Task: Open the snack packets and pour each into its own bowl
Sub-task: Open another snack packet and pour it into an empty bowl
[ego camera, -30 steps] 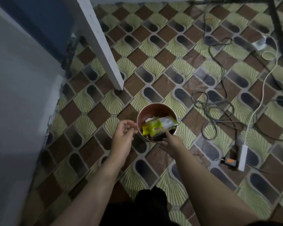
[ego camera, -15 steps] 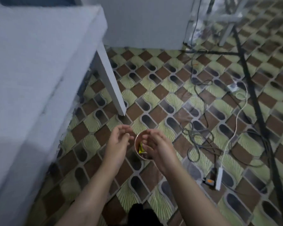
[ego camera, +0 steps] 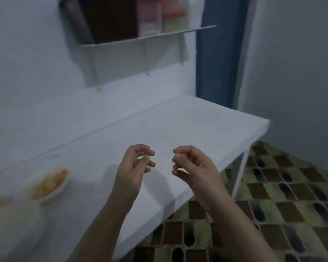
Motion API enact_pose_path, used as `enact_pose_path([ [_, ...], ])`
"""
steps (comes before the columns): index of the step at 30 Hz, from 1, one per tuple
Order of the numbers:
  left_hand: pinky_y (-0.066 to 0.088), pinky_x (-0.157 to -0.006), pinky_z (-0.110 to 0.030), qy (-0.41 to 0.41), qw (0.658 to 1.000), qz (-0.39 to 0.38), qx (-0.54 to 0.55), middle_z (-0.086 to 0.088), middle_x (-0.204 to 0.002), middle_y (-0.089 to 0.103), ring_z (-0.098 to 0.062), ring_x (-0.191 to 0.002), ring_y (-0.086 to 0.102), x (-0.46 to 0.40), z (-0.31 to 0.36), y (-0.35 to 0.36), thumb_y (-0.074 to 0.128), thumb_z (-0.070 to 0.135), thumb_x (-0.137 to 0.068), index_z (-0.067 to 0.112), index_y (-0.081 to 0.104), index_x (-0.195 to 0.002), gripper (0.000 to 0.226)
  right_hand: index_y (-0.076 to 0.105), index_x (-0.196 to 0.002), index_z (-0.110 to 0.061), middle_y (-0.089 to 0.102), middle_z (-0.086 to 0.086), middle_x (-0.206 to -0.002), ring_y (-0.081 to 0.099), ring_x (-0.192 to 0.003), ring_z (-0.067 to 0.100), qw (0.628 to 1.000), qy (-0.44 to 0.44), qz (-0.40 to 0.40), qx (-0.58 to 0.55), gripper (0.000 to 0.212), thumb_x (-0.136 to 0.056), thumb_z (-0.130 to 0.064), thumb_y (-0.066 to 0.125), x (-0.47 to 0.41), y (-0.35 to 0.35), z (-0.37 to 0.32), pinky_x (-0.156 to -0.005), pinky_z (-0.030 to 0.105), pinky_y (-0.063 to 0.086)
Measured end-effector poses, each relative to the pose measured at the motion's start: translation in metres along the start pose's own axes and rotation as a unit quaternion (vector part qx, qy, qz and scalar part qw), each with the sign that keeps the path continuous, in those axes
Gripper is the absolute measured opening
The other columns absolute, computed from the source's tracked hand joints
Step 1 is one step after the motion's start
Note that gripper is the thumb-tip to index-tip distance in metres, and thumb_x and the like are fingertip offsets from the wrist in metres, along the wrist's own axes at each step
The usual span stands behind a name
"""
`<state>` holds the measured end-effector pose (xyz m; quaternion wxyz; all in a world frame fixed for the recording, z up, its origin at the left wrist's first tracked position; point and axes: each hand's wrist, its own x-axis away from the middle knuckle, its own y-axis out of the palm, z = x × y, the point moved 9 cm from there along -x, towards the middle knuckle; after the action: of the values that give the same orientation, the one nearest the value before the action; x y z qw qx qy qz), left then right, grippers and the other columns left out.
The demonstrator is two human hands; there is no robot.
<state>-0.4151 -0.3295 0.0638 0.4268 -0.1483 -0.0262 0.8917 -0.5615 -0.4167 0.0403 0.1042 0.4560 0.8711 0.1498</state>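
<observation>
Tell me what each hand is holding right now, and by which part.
Nothing is held. The left hand and the right hand hover above the white table with fingers loosely curled and empty.

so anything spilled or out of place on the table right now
Nothing stands out. The bowl of orange snack sits upright at the left of the white table with no crumbs visible around it, though the picture is blurred. Both hands, left and right, hover empty over it.
</observation>
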Motion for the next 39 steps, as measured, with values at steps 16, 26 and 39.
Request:
enact_pose_path([
  [16, 0.045, -0.065, -0.027, 0.018, 0.892, 0.451, -0.035, 0.002, -0.072, 0.062, -0.010, -0.063, 0.057, 0.184, 0.006, -0.504, 0.041, 0.013, -0.102, 0.008, 0.060, -0.083, 0.027, 0.064, -0.091, -0.004, 0.054, 0.002, -0.065, 0.051, -0.056, 0.013, 0.926, 0.035, -0.376, 0.025, 0.018, -0.100, -0.013, 0.051, 0.094, 0.524, 0.129, -0.053, 0.025, 0.048],
  [26, 0.042, -0.060, -0.026, -0.022, 0.870, 0.491, -0.027, 0.000, -0.079, 0.063, -0.013, -0.068, 0.057, 0.227, -0.020, -0.671, 0.040, 0.017, -0.102, 0.012, 0.060, -0.085, 0.026, 0.059, -0.089, -0.012, 0.060, 0.001, -0.072, 0.054, -0.055, 0.015, 0.925, -0.060, -0.339, 0.162, 0.021, -0.102, -0.021, 0.044, 0.098, 0.697, 0.223, -0.054, 0.033, 0.048],
  [39, 0.045, -0.071, -0.031, -0.027, 0.874, 0.486, 0.003, -0.001, -0.085, 0.062, -0.014, -0.068, 0.056, 0.189, -0.052, -0.755, 0.043, 0.016, -0.101, 0.011, 0.056, -0.100, 0.013, 0.041, -0.121, 0.001, 0.054, 0.022, -0.118, 0.058, -0.103, 0.038, 0.787, -0.164, -0.258, 0.536, 0.032, -0.101, -0.024, 0.043, -0.045, 0.813, 0.286, -0.080, 0.044, 0.049],
])
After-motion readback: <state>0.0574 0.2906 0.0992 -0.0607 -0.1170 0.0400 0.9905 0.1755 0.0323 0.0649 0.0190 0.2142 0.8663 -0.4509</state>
